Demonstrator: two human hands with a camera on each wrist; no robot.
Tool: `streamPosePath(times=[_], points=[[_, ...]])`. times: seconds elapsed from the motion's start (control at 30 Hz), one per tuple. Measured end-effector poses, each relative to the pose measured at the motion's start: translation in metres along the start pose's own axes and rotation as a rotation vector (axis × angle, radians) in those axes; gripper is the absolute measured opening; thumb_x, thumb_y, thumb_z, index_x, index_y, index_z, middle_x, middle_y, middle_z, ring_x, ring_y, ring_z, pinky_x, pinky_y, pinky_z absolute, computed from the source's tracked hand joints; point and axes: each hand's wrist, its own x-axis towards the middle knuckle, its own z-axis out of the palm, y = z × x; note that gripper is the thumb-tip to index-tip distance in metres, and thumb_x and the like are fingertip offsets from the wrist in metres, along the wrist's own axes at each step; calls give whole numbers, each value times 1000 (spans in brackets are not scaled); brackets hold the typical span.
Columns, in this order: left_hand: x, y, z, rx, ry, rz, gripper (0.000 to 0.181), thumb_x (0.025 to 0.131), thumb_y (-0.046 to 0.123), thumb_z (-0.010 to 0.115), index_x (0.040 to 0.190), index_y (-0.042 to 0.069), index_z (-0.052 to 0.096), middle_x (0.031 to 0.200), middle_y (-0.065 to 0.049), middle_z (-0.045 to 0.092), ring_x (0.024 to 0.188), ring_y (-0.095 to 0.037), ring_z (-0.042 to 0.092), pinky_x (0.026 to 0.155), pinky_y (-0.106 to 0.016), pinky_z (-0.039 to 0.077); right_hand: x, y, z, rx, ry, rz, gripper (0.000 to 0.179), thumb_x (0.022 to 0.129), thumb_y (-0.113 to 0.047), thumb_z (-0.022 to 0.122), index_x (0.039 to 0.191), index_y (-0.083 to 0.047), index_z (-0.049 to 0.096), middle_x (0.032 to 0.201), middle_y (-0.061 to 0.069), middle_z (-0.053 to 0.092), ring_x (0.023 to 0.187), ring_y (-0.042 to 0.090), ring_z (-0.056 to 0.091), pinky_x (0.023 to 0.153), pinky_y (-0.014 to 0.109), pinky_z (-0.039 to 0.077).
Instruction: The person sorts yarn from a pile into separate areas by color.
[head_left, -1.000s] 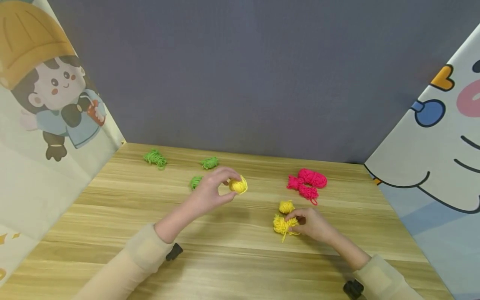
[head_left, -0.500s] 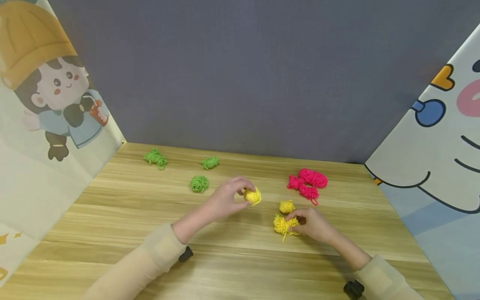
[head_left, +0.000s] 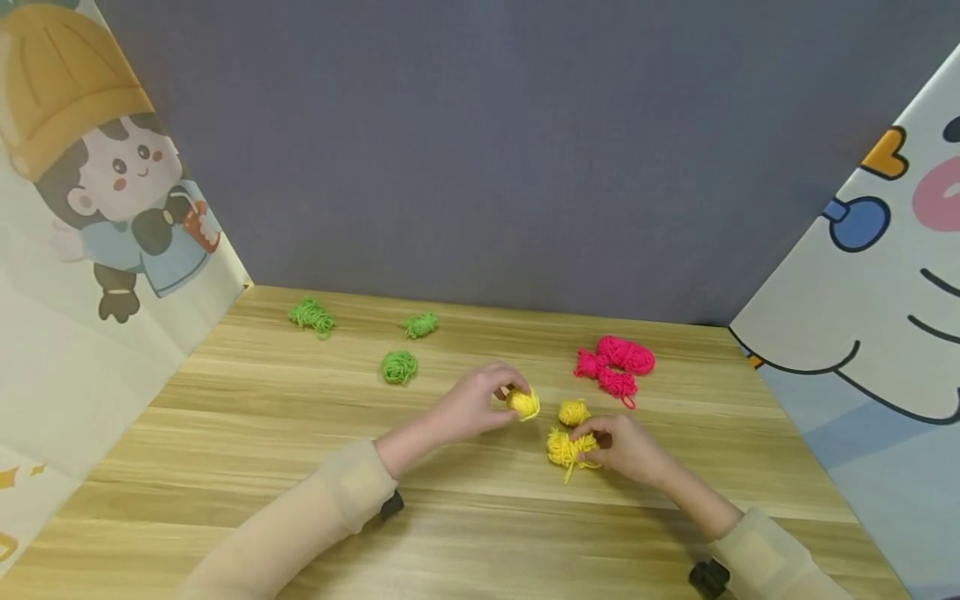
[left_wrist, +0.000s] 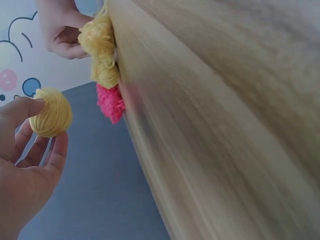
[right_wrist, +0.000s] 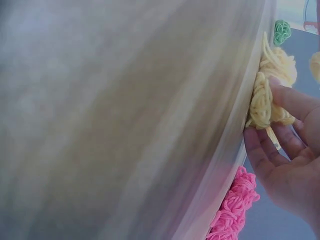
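Observation:
In the head view my left hand [head_left: 480, 404] pinches a small ball of yellow yarn [head_left: 523, 404] between thumb and fingers. The left wrist view has that yarn ball [left_wrist: 51, 113] held off the table, its windings neat. My right hand [head_left: 630, 450] grips a looser yellow yarn bundle [head_left: 564, 450] that lies on the table, a loose strand trailing toward me. Thumb and fingers of the right hand [right_wrist: 295, 150] sit on either side of the bundle in the right wrist view. Just behind it rests another yellow yarn ball [head_left: 573, 412].
Three pink yarn bundles [head_left: 618, 362] lie grouped at the back right of the wooden table [head_left: 480, 533]. Toward the back left are three separate green yarn bundles [head_left: 398, 367]. A grey panel [head_left: 480, 167] rises behind the table, with printed panels at both sides.
My left hand has carried its yellow yarn ball rightward and down, closer to the other yellow yarn, uncovering the nearest green bundle. My right hand has stayed in place.

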Motion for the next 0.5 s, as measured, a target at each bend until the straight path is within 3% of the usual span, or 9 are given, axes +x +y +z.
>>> streamPosePath(times=[0.17, 0.5], points=[[6, -5, 6, -27, -46, -13, 28, 78, 6, 74, 104, 8, 65, 105, 0, 64, 95, -9, 59, 78, -16, 52, 0, 0, 1, -14, 12, -20, 20, 76, -17, 79, 94, -20, 70, 91, -8, 66, 75, 5, 51, 62, 21, 47], [24, -12, 18, -170, -171, -107, 26, 79, 5, 74, 104, 8, 65, 106, -2, 65, 96, -12, 61, 77, -18, 54, -2, 4, 4, 7, 61, -10, 24, 75, -16, 79, 96, -17, 68, 101, 1, 68, 86, 12, 60, 71, 25, 55]])
